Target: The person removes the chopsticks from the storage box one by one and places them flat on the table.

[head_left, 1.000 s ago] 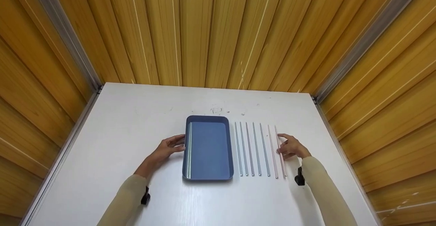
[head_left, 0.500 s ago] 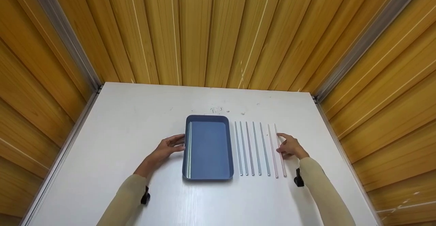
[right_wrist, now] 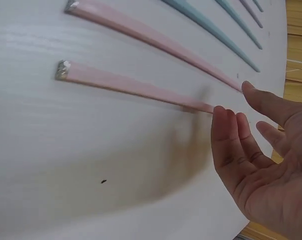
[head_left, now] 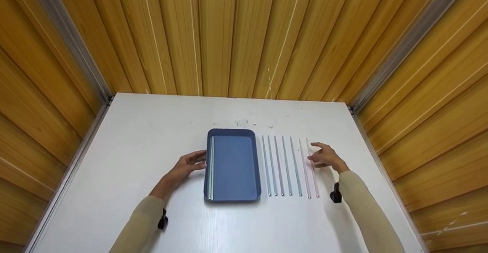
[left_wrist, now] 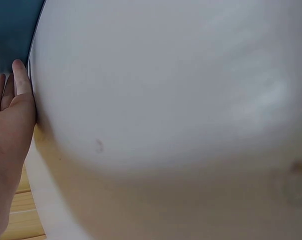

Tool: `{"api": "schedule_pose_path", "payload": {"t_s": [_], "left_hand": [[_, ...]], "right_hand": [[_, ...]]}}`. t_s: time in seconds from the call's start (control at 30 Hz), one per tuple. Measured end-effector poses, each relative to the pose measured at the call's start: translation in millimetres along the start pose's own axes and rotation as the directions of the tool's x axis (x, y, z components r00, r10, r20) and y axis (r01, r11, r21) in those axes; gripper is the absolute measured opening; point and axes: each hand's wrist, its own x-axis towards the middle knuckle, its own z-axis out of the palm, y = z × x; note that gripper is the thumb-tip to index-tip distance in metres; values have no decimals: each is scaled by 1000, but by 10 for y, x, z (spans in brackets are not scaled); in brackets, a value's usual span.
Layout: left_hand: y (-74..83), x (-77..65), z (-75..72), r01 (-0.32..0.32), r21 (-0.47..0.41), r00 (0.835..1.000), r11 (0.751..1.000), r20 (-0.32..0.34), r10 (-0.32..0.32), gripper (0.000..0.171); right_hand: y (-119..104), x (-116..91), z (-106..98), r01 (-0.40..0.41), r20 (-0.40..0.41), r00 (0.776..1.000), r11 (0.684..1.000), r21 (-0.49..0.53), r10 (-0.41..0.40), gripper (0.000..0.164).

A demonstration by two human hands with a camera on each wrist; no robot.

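Note:
A blue rectangular tray [head_left: 236, 169] lies on the white table, with a pair of pale green chopsticks [head_left: 212, 169] along its inner left side. My left hand [head_left: 187, 167] rests at the tray's left wall, its fingers [left_wrist: 21, 77] extended against the side in the left wrist view. Right of the tray, several chopsticks lie side by side, blue ones [head_left: 288, 169] and others, with two pink ones at the right end. Over the outermost pink chopstick [right_wrist: 125, 86] is my right hand [head_left: 324, 157], thumb and fingers apart, holding nothing.
The white table [head_left: 160, 131] has dark marks [head_left: 241, 123] behind the tray. Wood-patterned panels [head_left: 213, 35] stand at the back and both sides, joined by grey metal posts [head_left: 404, 39]. The chopsticks lie roughly parallel with narrow gaps between them.
My right hand has let go of the outermost pink chopstick and lifted slightly up and away from it. My left hand and the tray have stayed in place.

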Motion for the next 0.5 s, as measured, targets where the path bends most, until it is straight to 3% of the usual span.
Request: {"api": "schedule_pose_path", "payload": {"t_s": [0.2,0.5], "left_hand": [[-18,-9,-12,-17,7,1000,1000,1,17,66],[-8,-11,8,-12,0,1000,1000,-7,12,67]], "right_hand": [[-254,37,34,53,39,998,994,94,-57,69],[-632,131,332,144,76,985,981,129,-155,61]]}}
